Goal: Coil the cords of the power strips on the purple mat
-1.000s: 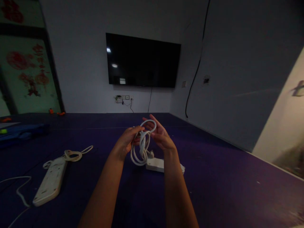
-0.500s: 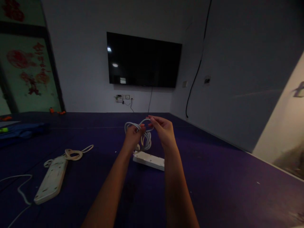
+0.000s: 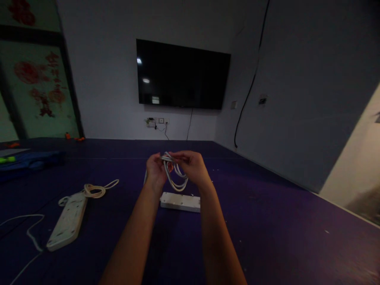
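Observation:
Both hands meet around a looped white power cord (image 3: pixel 179 187), held up above the dark purple surface. My left hand (image 3: pixel 155 170) is closed on the left side of the loops. From the right, my right hand (image 3: pixel 191 166) pinches the same cord, its fingertips close to the left hand's. The loops hang down between the two hands. Below them a white power strip (image 3: pixel 180 202) lies flat, its right end hidden behind my right forearm. How the cord joins this strip is hidden.
At left lies a second white power strip (image 3: pixel 67 221) with its beige cord coiled (image 3: pixel 95 191) at the far end. A thin white cable (image 3: pixel 29 233) runs beside it. Further back is blue cloth (image 3: pixel 35 160). A television (image 3: pixel 182 75) hangs on the wall; a black cable (image 3: pixel 247 99) dangles to its right.
My hands have drawn together and the right one has moved left and slightly down. The cord's loops now hang between them. The nearer power strip has shifted slightly and lies straighter across.

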